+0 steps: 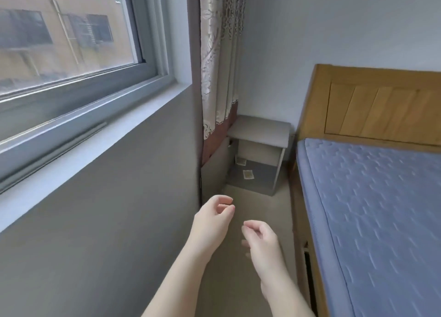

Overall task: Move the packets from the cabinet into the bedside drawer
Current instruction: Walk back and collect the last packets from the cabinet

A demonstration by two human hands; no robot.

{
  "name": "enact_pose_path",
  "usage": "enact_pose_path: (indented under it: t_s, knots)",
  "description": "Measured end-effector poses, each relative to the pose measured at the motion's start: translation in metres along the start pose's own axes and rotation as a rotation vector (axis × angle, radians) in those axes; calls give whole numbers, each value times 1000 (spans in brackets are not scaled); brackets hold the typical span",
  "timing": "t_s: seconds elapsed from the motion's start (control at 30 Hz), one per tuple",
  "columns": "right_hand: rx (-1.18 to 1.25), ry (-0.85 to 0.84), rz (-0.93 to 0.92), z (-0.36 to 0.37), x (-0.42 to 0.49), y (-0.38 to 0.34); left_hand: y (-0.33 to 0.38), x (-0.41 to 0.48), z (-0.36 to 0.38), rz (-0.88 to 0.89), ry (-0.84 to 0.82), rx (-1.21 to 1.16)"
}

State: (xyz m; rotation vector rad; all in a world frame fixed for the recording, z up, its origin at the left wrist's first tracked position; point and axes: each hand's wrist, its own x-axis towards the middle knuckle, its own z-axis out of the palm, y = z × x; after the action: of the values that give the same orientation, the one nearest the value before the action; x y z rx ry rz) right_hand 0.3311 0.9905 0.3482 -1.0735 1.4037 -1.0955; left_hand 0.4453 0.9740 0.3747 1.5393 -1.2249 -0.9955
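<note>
Approach step, I'd say: left hand (214,217) and right hand (260,238) loosely curled, empty. Packets (248,174) at twelve o'clock in the bedside unit (259,128); next, close in and reach low.

The bed (358,173) has a headboard (377,106) of smooth wood with a light sheen, and its mattress (386,221) is quilted cloth, stitched and faintly glossy. Left of the bed, the bedside cabinet (259,128) looks like matt, smooth board, and the two packets (248,174) in it look papery. Further left of the bed are a patterned lace cloth curtain (219,54) and a matt painted wall (119,197).
</note>
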Motion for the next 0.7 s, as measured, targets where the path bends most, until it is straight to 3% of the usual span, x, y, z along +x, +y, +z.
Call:
enact_pose_path:
  t_s: [0.13, 0.3, 0.5, 0.7]
  knots:
    - [53, 105, 130, -6, 80, 5, -7, 87, 30, -64, -69, 29]
    - [62, 194, 122, -41, 195, -8, -3, 196, 92, -55, -132, 73]
    - [45, 200, 90, -91, 347, -33, 20, 326, 173, -34, -128, 82]
    - [25, 140, 182, -117, 460, -41, 20, 430, 218, -144, -74, 86]
